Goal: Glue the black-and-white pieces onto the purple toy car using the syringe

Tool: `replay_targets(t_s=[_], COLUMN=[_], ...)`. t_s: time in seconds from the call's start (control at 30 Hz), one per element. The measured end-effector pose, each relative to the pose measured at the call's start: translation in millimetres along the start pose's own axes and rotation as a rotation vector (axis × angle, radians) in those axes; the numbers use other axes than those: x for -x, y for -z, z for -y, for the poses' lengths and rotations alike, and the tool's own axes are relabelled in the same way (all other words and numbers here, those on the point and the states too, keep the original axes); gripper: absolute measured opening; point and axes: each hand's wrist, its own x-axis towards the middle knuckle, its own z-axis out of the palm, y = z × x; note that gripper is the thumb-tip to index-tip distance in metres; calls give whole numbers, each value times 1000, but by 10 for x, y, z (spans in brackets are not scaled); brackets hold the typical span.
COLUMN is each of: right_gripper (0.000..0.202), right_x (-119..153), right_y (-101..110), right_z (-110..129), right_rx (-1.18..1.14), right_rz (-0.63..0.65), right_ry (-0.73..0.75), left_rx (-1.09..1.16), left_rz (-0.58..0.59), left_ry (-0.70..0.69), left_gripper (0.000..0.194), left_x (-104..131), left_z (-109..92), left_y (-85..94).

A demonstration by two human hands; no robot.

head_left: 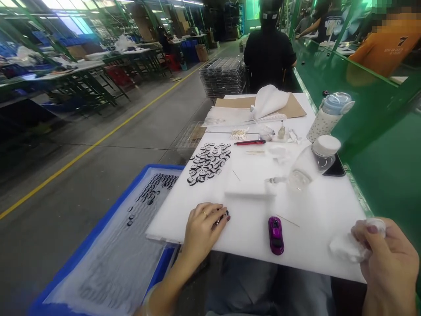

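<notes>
My left hand point(205, 224) rests near the front edge of the white table, fingers closed on a small black piece point(226, 213) mostly hidden beneath them. At the right edge my right hand point(386, 250) pinches a crumpled white wipe point(350, 247), part of which hangs down to the tabletop. Between the hands sits a purple toy car point(276, 235), touched by neither. A thin stick point(288, 220) lies beside it. Beyond my left hand are many small black-and-silver pieces point(208, 163), spread in a loose cluster.
A blue tray point(98, 232) with rows of dark pieces stands low at left. On the table are a red cutter point(250, 142), cotton swabs point(239, 134), a clear bottle point(301, 173), a white-capped jar point(325, 151), a tumbler point(329, 116) and foam sheets point(230, 116). A green conveyor point(368, 131) runs alongside.
</notes>
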Motion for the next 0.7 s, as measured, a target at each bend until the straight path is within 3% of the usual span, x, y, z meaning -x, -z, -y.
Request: replay_targets(t_s=[0.13, 0.3, 0.43, 0.57, 0.63, 0.7], right_gripper=[30, 14, 27, 36, 36, 34], right_x=[-29, -348, -719, -885, -958, -1093], right_y=[-127, -534, -932, -1043, -936, -765], right_z=[366, 796, 896, 768, 635, 465], right_rx=[48, 235, 545, 712, 603, 309], right_rz=[-17, 76, 180, 279, 162, 7], right_ry=[193, 784, 1167, 1252, 1231, 1075], left_rx=[50, 50, 38, 37, 51, 71], left_rz=[-6, -62, -49, -32, -29, -29], left_ry=[-26, -80, -108, -91, -86, -91], left_gripper=[20, 15, 14, 14, 15, 15], left_x=[-12, 32, 52, 37, 25, 10], left_z=[-61, -63, -85, -128, -144, -148], left_y=[-58, -39, 2, 22, 25, 30])
